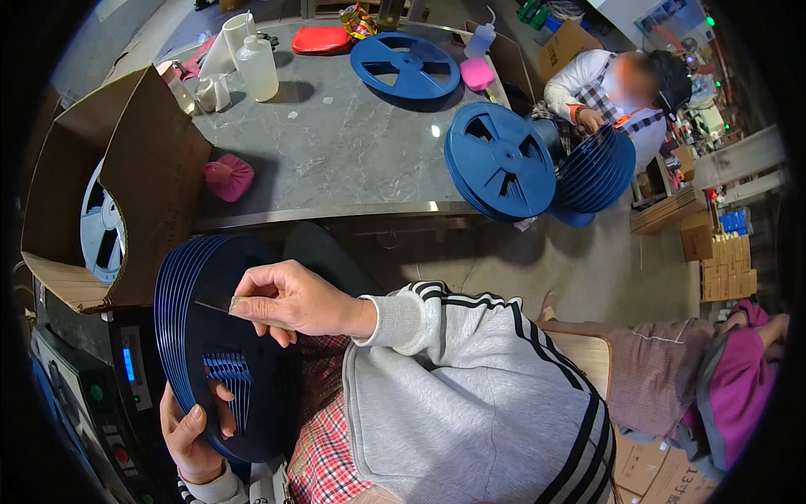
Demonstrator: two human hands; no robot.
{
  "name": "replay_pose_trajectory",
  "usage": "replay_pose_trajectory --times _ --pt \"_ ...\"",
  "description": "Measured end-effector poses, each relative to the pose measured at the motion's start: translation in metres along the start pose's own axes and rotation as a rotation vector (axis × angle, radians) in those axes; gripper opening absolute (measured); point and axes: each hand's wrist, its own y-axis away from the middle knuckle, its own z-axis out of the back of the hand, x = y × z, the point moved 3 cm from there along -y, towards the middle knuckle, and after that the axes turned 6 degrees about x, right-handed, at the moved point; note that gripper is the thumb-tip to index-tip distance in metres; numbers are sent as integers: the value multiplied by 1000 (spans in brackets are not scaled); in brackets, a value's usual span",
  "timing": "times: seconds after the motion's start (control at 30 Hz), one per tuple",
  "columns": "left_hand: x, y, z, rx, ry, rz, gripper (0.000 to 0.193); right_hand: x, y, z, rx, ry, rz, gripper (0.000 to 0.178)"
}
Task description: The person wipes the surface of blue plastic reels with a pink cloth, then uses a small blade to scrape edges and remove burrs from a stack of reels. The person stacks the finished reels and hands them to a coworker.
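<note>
One stack of dark blue reels (189,336) stands on edge at the person's lap, left of the grey jacket (470,378); what bears it from below I cannot make out. The two hands are apart: I see the left hand (191,433) clamped on the stack's lower rim, fingers hooked through a slot, while the right hand (290,298) pinches a thin flat strip (220,304) whose tip lies over the reels' upper face. Whether it touches them, I can't tell.

Above the right forearm I have a band of floor (470,265) before the metal-trimmed front edge of the worktop (336,160). The left side is tight: a dark machine (109,403) stands just beside the stack. Grey surface stretches between a pink bundle (228,178) at left and a second blue stack (504,155), which juts over the front edge at right.

Among containers, an open cardboard box (168,160) near the left end holds a pale blue reel (103,227). Behind it, a translucent bottle (258,71) contains pale liquid. At the far right edge I find a smaller squeeze bottle (480,40). Past that corner, a co-worker (579,80) has a hand on more blue reels (596,172).
</note>
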Motion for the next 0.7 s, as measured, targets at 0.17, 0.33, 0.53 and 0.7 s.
replay_pose_trajectory --times 0.17,0.33,0.53,0.7 --pt "1 -2 1 -10 -4 7 49 -1 1 0 -12 -7 -33 25" --pt "4 -7 -2 41 -5 -14 48 -2 6 4 -24 -17 -36 24" --pt "-2 -10 0 38 -24 2 41 -8 9 7 -30 -70 -32 24" --pt "0 -16 -2 22 -9 -8 37 -18 14 10 -89 -130 -24 20"
